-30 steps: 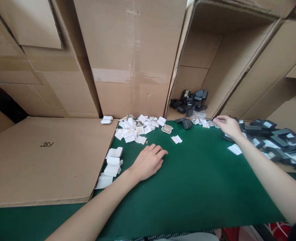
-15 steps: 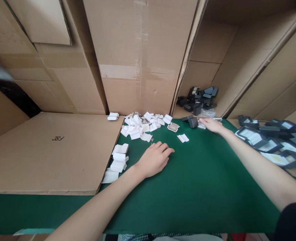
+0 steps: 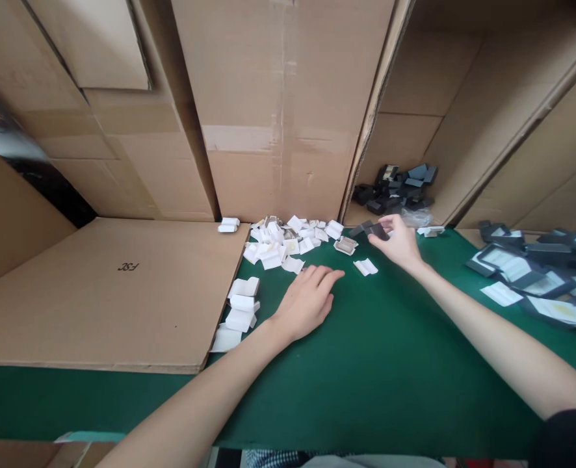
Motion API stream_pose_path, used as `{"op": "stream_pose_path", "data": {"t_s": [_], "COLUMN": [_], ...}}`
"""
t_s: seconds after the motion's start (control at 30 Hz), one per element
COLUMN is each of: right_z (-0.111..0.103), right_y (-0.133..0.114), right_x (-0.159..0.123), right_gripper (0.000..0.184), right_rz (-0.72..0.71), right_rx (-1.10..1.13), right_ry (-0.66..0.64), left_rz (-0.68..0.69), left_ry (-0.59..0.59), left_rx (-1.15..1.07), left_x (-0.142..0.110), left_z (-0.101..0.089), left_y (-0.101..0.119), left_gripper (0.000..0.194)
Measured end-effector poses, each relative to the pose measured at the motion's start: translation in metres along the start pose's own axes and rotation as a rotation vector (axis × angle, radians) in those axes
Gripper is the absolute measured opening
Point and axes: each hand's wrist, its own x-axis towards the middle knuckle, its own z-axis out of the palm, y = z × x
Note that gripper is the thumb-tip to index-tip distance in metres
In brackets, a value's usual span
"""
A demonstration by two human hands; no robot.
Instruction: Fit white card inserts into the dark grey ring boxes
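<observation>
My right hand (image 3: 399, 242) is at the back of the table, thumb and fingers closing around a small black box (image 3: 377, 231). Another dark piece (image 3: 361, 228) lies just left of that box. My left hand (image 3: 308, 296) rests palm down on the green surface, its fingers loosely bent and apart, with nothing seen in it. Beyond the left hand spreads a heap of small folded white card inserts (image 3: 271, 250). One beige tray-like insert (image 3: 346, 245) and one loose white insert (image 3: 366, 267) lie between my hands.
A row of white inserts (image 3: 242, 318) lines the edge of a flat cardboard sheet (image 3: 97, 305) on the left. Black boxes fill an open carton (image 3: 405, 185) at the back. Many open black boxes with white linings (image 3: 536, 273) lie at the right. Tall cartons (image 3: 288, 97) stand behind.
My right hand has moved left from the white pieces near the right-hand pile to the small black box and taken hold of it. My left hand stays in place. The view has shifted right.
</observation>
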Motion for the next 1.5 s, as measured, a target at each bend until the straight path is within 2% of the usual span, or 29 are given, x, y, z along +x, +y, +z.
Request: {"op": "stream_pose_path", "data": {"t_s": [0.07,0.13,0.17,0.23,0.27,0.33,0.37,0.43,0.5,0.6,0.67,0.77,0.87,1.0,1.2,1.5], "right_z": [-0.008,-0.018,-0.023,-0.03,-0.033,-0.036,-0.036,-0.035,-0.035,-0.036,-0.039,-0.043,-0.042,-0.033,-0.024,-0.041], "right_y": [-0.016,-0.034,-0.043,-0.058,-0.064,-0.07,-0.07,-0.065,-0.052,-0.02,0.004,0.03,0.032,0.012,-0.015,-0.056], "right_x": [-0.009,-0.022,-0.03,-0.046,-0.054,-0.066,-0.069,-0.068,-0.059,-0.037,-0.021,-0.008,-0.012,-0.03,-0.05,-0.072], "right_gripper": [0.041,0.034,0.035,0.04,0.042,0.044,0.045,0.042,0.036,0.024,0.021,0.021,0.03,0.039,0.028,0.033], "right_rz": [0.191,0.302,0.32,0.324,0.308,0.236,0.186,0.08,-0.026,-0.174,-0.193,-0.135,-0.129,-0.084,-0.084,-0.154], "right_rx": [0.386,0.72,0.814,0.852,0.808,0.681,0.611,0.469,0.262,-0.199,-0.395,-0.427,-0.318,-0.24,-0.066,0.381], "right_ry": [-0.137,-0.437,-0.575,-0.802,-0.9,-1.029,-1.039,-0.943,-0.743,-0.416,-0.297,-0.309,-0.396,-0.509,-0.622,-0.576], "left_rz": [-0.08,-0.166,-0.206,-0.269,-0.292,-0.328,-0.341,-0.371,-0.425,-0.507,-0.502,-0.463,-0.459,-0.469,-0.493,-0.493], "left_ry": [0.132,0.254,0.298,0.331,0.316,0.252,0.223,0.194,0.186,0.154,0.16,0.183,0.181,0.174,0.158,0.172], "left_rx": [-0.103,-0.225,-0.287,-0.412,-0.465,-0.524,-0.525,-0.495,-0.49,-0.54,-0.533,-0.469,-0.447,-0.478,-0.556,-0.642], "left_x": [0.003,0.005,0.007,0.008,0.009,0.008,0.008,0.008,0.008,0.008,0.009,0.009,0.009,0.008,0.007,0.005], "left_z": [0.0,0.002,0.002,0.004,0.004,0.005,0.005,0.005,0.005,0.005,0.006,0.007,0.008,0.008,0.009,0.013], "left_y": [0.0,0.002,0.002,0.003,0.004,0.003,0.001,-0.003,-0.008,-0.015,-0.017,-0.018,-0.017,-0.018,-0.024,-0.027], "left_gripper": [0.041,0.048,0.054,0.064,0.061,0.04,0.028,0.014,0.014,0.02,0.026,0.033,0.037,0.039,0.041,0.039]}}
